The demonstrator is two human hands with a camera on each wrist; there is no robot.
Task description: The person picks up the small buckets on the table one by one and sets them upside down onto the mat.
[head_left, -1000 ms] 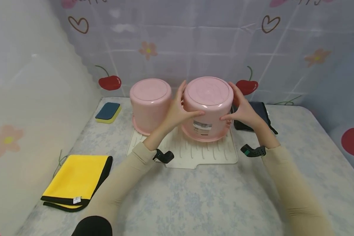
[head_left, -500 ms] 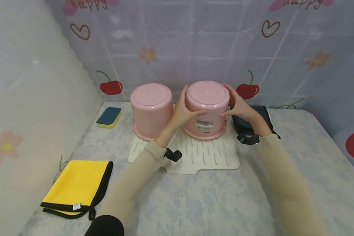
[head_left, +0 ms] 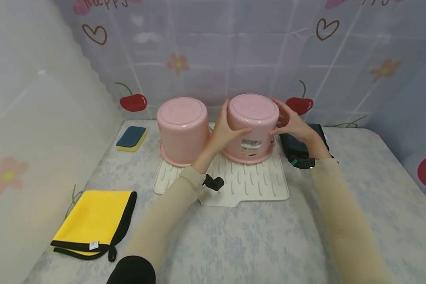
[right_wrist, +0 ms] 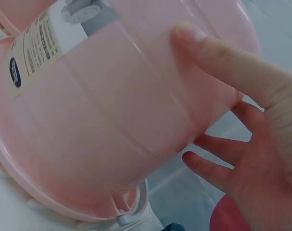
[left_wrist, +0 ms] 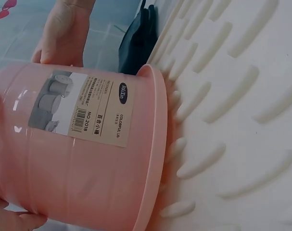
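A pink bucket point(head_left: 255, 123) with a printed label point(left_wrist: 83, 107) stands upside down at the back of the white ribbed drying mat point(head_left: 255, 185). My left hand point(head_left: 223, 132) grips its left side, thumb across the front. On the opposite side my right hand point(head_left: 294, 125) holds it, thumb at the front and fingers behind. In the right wrist view, that thumb point(right_wrist: 218, 57) presses the wall near the upturned base. A handle joint point(right_wrist: 129, 209) shows by the rim. Close to my left hand, a second pink bucket point(head_left: 182, 130) is also upside down on the mat.
A blue and yellow sponge point(head_left: 131, 138) lies at the back left. A folded yellow cloth with black edging point(head_left: 94, 217) is at the front left. Just right of the mat lies a dark pouch point(head_left: 296, 146). A printed curtain point(head_left: 227, 51) hangs behind the table.
The bucket between my hands has moved back on the mat and then slightly right, its label shifting right. Both hands have kept their hold. The other bucket stays put.
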